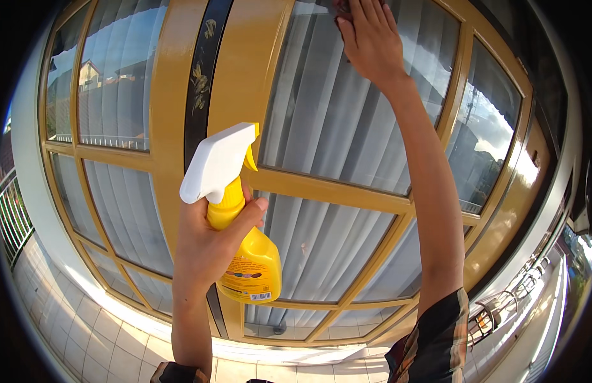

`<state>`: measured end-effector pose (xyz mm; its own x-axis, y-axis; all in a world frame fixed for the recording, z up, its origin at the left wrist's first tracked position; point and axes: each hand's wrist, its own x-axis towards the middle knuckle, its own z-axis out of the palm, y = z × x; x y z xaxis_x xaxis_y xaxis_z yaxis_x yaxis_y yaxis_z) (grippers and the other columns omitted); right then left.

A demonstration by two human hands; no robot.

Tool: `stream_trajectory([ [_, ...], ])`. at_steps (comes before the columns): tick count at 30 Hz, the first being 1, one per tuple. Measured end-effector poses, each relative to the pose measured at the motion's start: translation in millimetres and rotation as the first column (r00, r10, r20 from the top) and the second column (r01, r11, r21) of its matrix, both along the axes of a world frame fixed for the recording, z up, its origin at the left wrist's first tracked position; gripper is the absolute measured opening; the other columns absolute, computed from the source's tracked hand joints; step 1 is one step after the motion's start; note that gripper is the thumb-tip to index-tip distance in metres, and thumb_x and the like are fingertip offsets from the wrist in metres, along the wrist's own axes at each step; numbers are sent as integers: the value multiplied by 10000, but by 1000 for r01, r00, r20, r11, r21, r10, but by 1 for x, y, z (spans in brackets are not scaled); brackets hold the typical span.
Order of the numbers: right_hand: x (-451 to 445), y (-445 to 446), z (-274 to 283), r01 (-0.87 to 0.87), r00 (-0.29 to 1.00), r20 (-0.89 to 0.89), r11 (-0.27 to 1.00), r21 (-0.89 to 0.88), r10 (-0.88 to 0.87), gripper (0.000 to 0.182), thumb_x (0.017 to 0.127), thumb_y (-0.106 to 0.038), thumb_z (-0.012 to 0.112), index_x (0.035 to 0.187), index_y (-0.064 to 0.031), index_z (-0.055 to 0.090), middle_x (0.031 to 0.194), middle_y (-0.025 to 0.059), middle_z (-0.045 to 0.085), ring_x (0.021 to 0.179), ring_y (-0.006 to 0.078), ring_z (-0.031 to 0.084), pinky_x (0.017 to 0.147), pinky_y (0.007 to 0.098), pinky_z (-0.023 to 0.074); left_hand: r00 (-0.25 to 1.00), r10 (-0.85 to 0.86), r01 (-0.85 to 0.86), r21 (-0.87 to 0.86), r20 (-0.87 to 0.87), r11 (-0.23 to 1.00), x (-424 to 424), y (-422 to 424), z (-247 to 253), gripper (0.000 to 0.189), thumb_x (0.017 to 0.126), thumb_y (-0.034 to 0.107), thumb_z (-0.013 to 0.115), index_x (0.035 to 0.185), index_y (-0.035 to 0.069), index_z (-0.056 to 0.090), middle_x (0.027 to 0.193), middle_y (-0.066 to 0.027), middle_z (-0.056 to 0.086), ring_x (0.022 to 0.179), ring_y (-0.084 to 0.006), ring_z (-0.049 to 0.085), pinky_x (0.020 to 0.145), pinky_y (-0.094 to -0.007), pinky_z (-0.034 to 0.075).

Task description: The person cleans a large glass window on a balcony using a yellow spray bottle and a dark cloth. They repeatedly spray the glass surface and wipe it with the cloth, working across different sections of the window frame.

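Observation:
My left hand is wrapped around the neck of a yellow spray bottle with a white and yellow trigger head. The bottle is upright, slightly tilted, and bears a printed label. High up at the top edge, my right hand presses a dark cloth, mostly hidden and cut off by the frame, to a large glass pane. Pale pleated curtains hang behind the glass. The panes sit in glossy tan wooden door frames.
A black strip with gold floral marks runs between the frames. Light floor tiles lie below. A white railing stands at the far left. Dark metal-framed furniture, seemingly chairs, stands at the lower right, beside a white wall ledge.

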<state>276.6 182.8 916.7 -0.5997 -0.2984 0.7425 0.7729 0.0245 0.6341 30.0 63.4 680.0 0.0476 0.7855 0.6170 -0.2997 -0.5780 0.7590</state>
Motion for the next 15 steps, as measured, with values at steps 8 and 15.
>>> stream_trajectory([
  [8,68,-19,-28,269,943,-215,962,39,-255,574,956,-268,473,1446,19,395,1482,221,400,1393,353,353,1170,482,238,997,-9,7,-16,-79,1000,3,11,6,243,819,131,749,966,64,567,851,-38,606,738,-149,658,695,-295,520],
  [15,-35,-2,-79,-1,1000,11,988,-152,2,552,918,-270,537,1392,5,465,1397,183,495,1321,319,444,1143,451,304,1000,-13,15,99,-15,995,23,13,36,235,818,143,753,942,61,571,835,-44,600,703,-146,647,665,-308,520],
])
